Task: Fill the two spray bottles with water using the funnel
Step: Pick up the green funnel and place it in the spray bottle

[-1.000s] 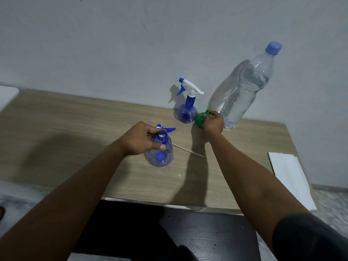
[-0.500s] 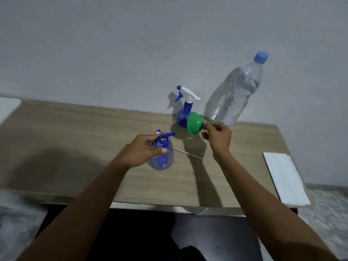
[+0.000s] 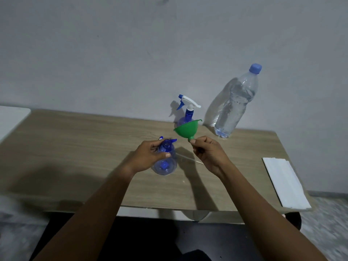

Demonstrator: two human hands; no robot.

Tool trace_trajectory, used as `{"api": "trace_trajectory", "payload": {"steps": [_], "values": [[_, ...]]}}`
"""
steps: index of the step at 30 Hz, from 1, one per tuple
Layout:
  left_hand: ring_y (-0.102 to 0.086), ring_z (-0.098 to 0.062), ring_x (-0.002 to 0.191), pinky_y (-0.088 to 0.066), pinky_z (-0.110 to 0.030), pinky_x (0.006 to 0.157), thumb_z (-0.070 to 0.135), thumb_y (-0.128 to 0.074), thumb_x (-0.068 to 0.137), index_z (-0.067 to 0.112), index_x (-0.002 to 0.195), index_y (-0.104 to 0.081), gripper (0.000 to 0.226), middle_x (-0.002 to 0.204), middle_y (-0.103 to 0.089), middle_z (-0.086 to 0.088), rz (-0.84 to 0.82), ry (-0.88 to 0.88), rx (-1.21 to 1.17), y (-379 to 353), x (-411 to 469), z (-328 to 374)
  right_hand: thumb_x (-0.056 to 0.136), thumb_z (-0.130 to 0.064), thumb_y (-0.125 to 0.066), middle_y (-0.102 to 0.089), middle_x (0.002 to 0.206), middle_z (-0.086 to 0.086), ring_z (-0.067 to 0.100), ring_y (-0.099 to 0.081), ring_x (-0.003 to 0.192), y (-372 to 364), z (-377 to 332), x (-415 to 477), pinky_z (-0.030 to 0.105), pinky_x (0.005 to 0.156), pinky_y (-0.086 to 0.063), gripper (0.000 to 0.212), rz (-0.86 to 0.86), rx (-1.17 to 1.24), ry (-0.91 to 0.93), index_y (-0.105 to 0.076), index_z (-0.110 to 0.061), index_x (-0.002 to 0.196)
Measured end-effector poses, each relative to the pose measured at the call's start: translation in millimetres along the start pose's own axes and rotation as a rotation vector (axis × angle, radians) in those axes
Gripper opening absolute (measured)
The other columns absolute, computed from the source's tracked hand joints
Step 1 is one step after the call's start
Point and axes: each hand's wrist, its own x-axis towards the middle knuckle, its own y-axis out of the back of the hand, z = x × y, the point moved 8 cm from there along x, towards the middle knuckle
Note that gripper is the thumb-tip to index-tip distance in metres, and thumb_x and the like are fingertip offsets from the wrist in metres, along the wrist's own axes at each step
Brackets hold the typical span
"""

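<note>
While your left hand [image 3: 148, 157] grips the neck of the uncapped spray bottle [image 3: 165, 166] on the table [image 3: 75, 147], the funnel [image 3: 187, 129] hangs just beside it, spout pinched in your right hand [image 3: 209, 153], so next lower that spout into the open neck.

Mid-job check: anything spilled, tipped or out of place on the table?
No spill or damage shows. Only the near spray bottle's removed trigger head lies loose on the table behind it, its dip tube pointing toward the right hand, which pinches the funnel, tilted, in the air. The left hand grips that bottle.
</note>
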Motion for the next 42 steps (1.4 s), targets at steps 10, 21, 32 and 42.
{"api": "trace_trajectory", "payload": {"steps": [10,21,32,42], "values": [[-0.067,-0.014,0.114,-0.047,-0.043,0.110,0.008,-0.082,0.079,0.035,0.114,-0.069,0.045,0.117,-0.075,0.002,-0.003,-0.017,-0.004,0,4,0,0.076,0.021,-0.074,-0.067,0.087,0.019,0.029,-0.070,0.084,-22,-18,-7,0.043,0.083,-0.064,0.070,-0.086,-0.210,0.114,-0.052,-0.016,0.133],[-0.065,-0.019,0.119,-0.045,-0.047,0.111,0.023,-0.083,0.075,0.017,0.127,-0.068,0.055,0.119,-0.073,-0.001,-0.023,-0.017,0.021,1,4,0,0.075,0.011,-0.081,-0.059,0.091,0.017,0.010,-0.062,0.074,-45,-28,-5,0.020,0.062,-0.053,0.068,-0.084,-0.356,0.290,-0.054,-0.014,0.133],[-0.067,-0.023,0.114,-0.048,-0.049,0.107,0.011,-0.082,0.076,-0.001,0.117,-0.069,0.044,0.117,-0.073,-0.010,0.007,-0.019,0.038,3,5,-2,0.071,0.007,-0.086,-0.061,0.124,0.003,0.017,-0.066,0.085,-67,-16,-6,0.030,0.075,-0.059,0.080,-0.172,-0.545,0.488,-0.049,-0.019,0.137],[-0.068,-0.015,0.112,-0.051,-0.041,0.104,0.022,-0.081,0.076,0.012,0.123,-0.069,0.049,0.114,-0.075,0.000,0.014,-0.026,0.131,5,1,5,0.079,-0.031,-0.085,-0.062,0.135,-0.001,0.021,-0.066,0.117,-65,-12,-10,0.047,0.095,-0.058,0.065,-0.145,-0.597,0.554,-0.056,-0.022,0.136]]}}
